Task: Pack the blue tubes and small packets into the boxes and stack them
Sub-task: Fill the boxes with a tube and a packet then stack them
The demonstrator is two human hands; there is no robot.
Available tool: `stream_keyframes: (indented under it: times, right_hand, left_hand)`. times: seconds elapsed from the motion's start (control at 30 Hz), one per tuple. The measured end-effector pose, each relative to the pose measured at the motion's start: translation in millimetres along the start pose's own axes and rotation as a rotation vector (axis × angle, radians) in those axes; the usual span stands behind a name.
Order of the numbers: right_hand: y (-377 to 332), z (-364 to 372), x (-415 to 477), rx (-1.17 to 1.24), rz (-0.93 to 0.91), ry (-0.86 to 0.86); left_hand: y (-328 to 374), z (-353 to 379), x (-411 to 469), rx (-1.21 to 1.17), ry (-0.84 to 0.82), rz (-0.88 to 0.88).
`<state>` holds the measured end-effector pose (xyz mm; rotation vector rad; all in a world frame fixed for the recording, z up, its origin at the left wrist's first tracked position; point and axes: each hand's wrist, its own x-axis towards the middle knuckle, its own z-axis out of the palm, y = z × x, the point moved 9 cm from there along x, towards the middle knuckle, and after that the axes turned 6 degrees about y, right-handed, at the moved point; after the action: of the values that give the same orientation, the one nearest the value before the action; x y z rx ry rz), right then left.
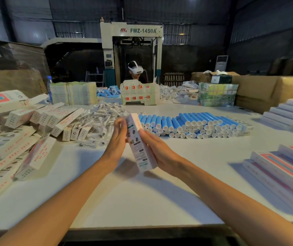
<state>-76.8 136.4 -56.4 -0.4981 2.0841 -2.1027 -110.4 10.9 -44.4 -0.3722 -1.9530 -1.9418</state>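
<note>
Both hands hold one long white printed box [138, 144] upright and tilted above the middle of the white table [142, 197]. My left hand [118, 139] presses its left side with fingers near the top end. My right hand [157, 150] cups its right side and lower end. Behind the box, blue tubes [195, 125] with white caps lie stacked in rows. A heap of small clear packets [99, 118] lies to the left of the tubes. Packed boxes [18, 139] are piled on the left.
Flat unfolded boxes [284, 167] lie stacked at the right edge. Across the table a person wearing a white headset [135, 68] sits behind more tubes, packets and cartons. Brown cardboard cases [266, 89] stand at the back right, a large machine behind.
</note>
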Motion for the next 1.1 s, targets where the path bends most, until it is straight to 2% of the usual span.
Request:
stream_keyframes:
  times: [0.1,0.23,0.33,0.47,0.57,0.67,0.73,0.8,1.03,1.1]
  right_hand:
    - [-13,-19,-14,-0.178,-0.045,0.089]
    - [-44,-72,-44,-0.618,-0.157,0.293]
    - [-78,-132,-81,-0.886,-0.261,0.525]
    - [-102,-213,-145,-1.341,-0.102,0.868]
    - [-101,-250,-194,-1.645,0.043,0.954]
    - [-85,-276,-228,-1.880,0.252,0.967]
    - [-77,-287,-240,-1.951,0.368,0.952]
    - [-75,-292,-244,-1.938,0.401,0.943]
    - [-84,-292,-241,-1.871,0.406,0.907]
    - [-92,-285,-235,-1.874,0.347,0.939]
  left_hand:
    - [0,11,-5,0.139,-0.083,0.071]
    - [-11,33,-18,0.407,-0.285,0.139]
    - [-12,37,-23,0.539,-0.330,0.207]
    - [-8,39,-28,0.610,-0.346,0.286]
    - [-8,42,-29,0.653,-0.393,0.315]
    - [-8,45,-32,0.672,-0.433,0.349]
    - [-9,48,-33,0.672,-0.453,0.344]
    - [-9,49,-34,0.680,-0.464,0.340]
    - [-8,48,-33,0.695,-0.458,0.333]
    - [-10,48,-33,0.684,-0.463,0.301]
